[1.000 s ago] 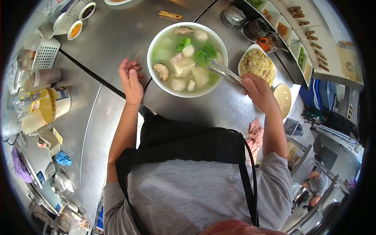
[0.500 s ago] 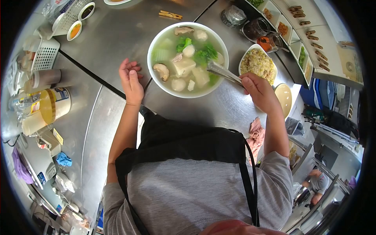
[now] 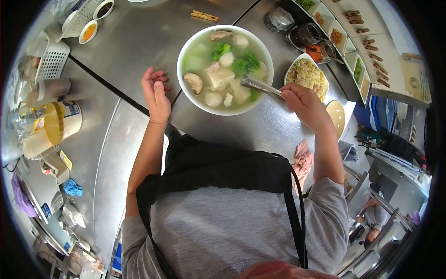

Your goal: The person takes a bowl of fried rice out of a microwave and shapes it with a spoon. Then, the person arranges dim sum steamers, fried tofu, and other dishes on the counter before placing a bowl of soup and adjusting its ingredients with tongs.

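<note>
A large white bowl of soup [image 3: 225, 112] stands on the steel counter, with tofu [image 3: 219, 79], a mushroom slice [image 3: 193, 83], pale balls and green leaves [image 3: 247, 64] in the broth. Metal tongs [image 3: 262, 87] reach over the bowl's right side, their tips at the food. My right hand [image 3: 304, 104] is closed round the handle end of these tongs. Left of the bowl, my left hand [image 3: 157, 95] rests near the counter, fingers apart and curled a little, holding nothing and not touching the bowl. A plate of fried rice [image 3: 306, 78] sits behind my right hand.
Sauce jars [image 3: 320, 52] and a garnish tray [image 3: 356, 69] line the right back. A clothespin [image 3: 204, 16] lies behind the bowl. Two sauce dishes [image 3: 88, 32], a white basket [image 3: 50, 60] and a tub [image 3: 69, 122] are at left. Another person [image 3: 374, 218] shows at lower right.
The tongs in my right hand have shifted slightly left over the bowl, and their tips look closer together. My left hand has stayed in place. The view has shifted slightly.
</note>
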Tool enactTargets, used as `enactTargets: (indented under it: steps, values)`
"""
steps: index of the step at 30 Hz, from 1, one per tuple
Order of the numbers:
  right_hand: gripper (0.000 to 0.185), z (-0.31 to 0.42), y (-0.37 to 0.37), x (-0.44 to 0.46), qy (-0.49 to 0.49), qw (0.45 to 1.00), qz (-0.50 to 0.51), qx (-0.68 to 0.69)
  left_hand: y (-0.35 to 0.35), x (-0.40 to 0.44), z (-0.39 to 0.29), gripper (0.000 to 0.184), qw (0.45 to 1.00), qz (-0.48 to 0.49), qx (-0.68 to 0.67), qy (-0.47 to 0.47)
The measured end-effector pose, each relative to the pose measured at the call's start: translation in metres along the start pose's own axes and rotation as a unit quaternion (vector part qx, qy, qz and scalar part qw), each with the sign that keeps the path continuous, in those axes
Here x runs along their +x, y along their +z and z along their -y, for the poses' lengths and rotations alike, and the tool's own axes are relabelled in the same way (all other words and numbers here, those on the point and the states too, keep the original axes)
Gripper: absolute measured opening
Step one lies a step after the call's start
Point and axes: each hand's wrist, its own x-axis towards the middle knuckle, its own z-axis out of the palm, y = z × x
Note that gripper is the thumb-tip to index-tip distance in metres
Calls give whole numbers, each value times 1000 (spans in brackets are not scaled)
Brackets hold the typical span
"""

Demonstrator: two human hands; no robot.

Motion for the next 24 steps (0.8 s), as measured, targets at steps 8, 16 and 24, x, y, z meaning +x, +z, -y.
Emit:
enactTargets:
  steps: [8, 16, 24]
  values:
    - [17, 0, 5, 6, -28, 1000, -8, -9, 0, 0, -1, 40, 1000, 3, -9, 8]
    - [20, 10, 3, 3, -35, 998, -15, -52, -1, 0, 1, 42, 1000, 8, -23, 14]
    - [20, 4, -8, -4, -34, 998, -15, -51, -1, 0, 0, 43, 999, 6, -32, -1]
